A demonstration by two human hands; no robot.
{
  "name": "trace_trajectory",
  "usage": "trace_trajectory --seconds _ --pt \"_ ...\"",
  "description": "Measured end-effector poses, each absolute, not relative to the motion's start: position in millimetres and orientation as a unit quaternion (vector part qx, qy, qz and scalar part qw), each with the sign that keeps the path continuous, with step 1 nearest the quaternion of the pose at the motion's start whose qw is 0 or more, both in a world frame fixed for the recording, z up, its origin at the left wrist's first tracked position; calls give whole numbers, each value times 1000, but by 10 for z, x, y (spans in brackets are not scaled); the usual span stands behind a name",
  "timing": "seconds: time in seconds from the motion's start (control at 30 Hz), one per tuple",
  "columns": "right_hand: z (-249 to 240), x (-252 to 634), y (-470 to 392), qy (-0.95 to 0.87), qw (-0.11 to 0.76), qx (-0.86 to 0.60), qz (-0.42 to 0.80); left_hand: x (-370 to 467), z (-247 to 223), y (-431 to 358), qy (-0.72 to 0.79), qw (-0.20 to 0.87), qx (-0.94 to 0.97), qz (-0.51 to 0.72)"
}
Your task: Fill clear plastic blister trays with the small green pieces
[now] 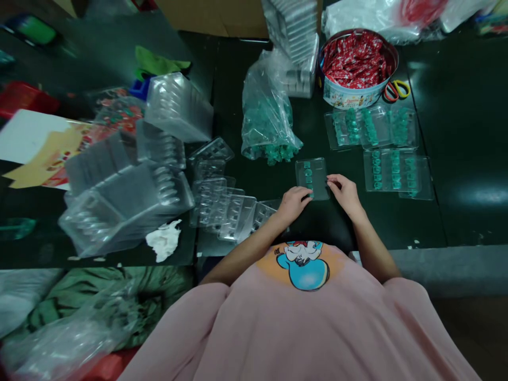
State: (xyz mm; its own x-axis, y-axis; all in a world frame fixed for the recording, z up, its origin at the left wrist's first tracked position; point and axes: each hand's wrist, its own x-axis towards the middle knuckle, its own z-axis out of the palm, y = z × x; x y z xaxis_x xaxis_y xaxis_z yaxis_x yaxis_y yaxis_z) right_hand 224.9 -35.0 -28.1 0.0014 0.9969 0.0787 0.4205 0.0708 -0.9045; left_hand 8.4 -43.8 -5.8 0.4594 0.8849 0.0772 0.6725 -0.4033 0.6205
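A clear plastic tray [319,182] lies on the dark table in front of me, with a column of small green pieces [308,172] in its left part. My left hand [294,203] rests at the tray's lower left, its fingers pinched at the lowest green piece; exactly what they grip is too small to tell. At the tray's right edge is my right hand [344,193], thumb and forefinger close together, with any held item hidden. Behind the tray, a clear bag [265,114] spills green pieces [281,152]. Filled trays [392,169] overlap on the right.
Overlapping clear trays [234,214] lie left of my left hand, beside tall tray stacks [127,196]. A round tin [352,98] of red cloth and scissors [397,90] sit at the back right. A crumpled white tissue [163,241] lies near the front edge.
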Motion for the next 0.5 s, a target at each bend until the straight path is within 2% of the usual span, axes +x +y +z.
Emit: trace_trajectory --seconds 0.2,0.33,0.5 --pt "-262 2244 -356 -615 398 -583 351 95 -26 -429 486 210 833 160" --pt "-241 2238 -355 -617 398 -581 351 87 -6 -442 483 197 833 185" --pt "-246 2244 -361 -621 397 -580 347 113 -55 -410 446 225 844 195"
